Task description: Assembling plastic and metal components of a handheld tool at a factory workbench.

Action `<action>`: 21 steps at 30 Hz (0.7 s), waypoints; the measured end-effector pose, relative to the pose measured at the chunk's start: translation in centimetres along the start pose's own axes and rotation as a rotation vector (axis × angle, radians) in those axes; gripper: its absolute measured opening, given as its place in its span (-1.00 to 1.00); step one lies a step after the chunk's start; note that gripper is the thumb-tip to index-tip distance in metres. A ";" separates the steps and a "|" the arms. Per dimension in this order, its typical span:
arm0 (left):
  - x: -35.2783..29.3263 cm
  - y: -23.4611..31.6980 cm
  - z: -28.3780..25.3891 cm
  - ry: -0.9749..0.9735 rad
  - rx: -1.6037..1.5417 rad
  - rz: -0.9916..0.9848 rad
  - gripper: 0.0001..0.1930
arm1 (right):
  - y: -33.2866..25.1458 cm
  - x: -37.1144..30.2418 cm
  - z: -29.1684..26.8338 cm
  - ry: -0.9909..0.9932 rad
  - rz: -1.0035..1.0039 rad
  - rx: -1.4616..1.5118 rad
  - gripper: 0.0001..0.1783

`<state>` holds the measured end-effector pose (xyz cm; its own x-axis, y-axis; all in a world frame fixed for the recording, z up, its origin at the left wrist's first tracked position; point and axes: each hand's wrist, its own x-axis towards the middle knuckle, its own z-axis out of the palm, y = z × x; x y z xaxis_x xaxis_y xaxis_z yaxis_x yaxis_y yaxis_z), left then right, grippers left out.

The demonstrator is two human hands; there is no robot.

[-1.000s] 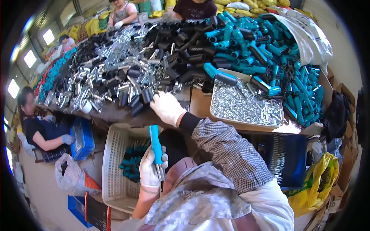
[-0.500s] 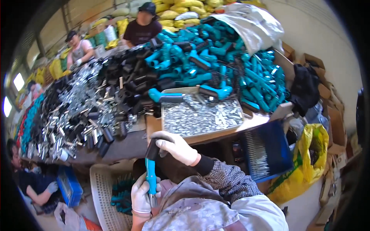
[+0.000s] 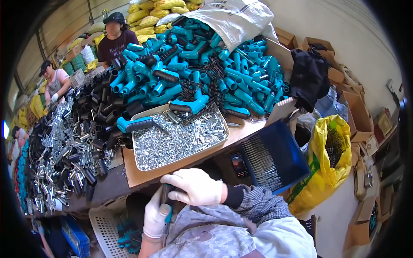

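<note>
In front of my body I hold a teal-and-black plastic tool handle upright between both white-gloved hands. My left hand is closed around its lower teal part, the thumb lying across it. My right hand covers the top of the black grip, fingers bent over it. Much of the handle is hidden by the gloves. Just beyond my hands, a shallow tray on the table carries many small shiny metal parts, and two similar handles rest on its edges.
Behind the tray rises a heap of teal handles under a white sack. Black and metal pieces spread leftward. At right are a blue bin of metal rods and a yellow sack. A white basket stands below. Co-workers sit across.
My view has swung right, so the table sits further left. My hands have come closer together on the handle, and less of its teal part shows.
</note>
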<state>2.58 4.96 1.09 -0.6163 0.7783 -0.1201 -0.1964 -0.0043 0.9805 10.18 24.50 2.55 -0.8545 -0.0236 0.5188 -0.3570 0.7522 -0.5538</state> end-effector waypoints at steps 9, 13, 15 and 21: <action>0.5 0.9 1.6 -0.092 0.352 -0.029 -0.30 | 15.8 3.7 -14.0 0.199 0.239 -0.802 -0.84; 0.0 1.1 1.5 -0.052 0.359 -0.048 -0.36 | 17.7 4.2 -11.9 0.082 0.222 -0.779 -0.76; -0.1 1.0 1.3 -0.021 0.351 -0.052 -0.36 | 17.1 4.4 -11.0 0.140 0.164 -0.721 -0.81; -0.3 0.0 -0.5 0.002 0.391 0.037 -0.36 | 15.4 3.6 -9.8 0.430 0.181 -0.514 -0.77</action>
<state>2.37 4.36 1.01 -0.6191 0.7809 -0.0837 0.1307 0.2075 0.9695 5.28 42.44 2.29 -0.6205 0.3144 0.7184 0.0916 0.9389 -0.3318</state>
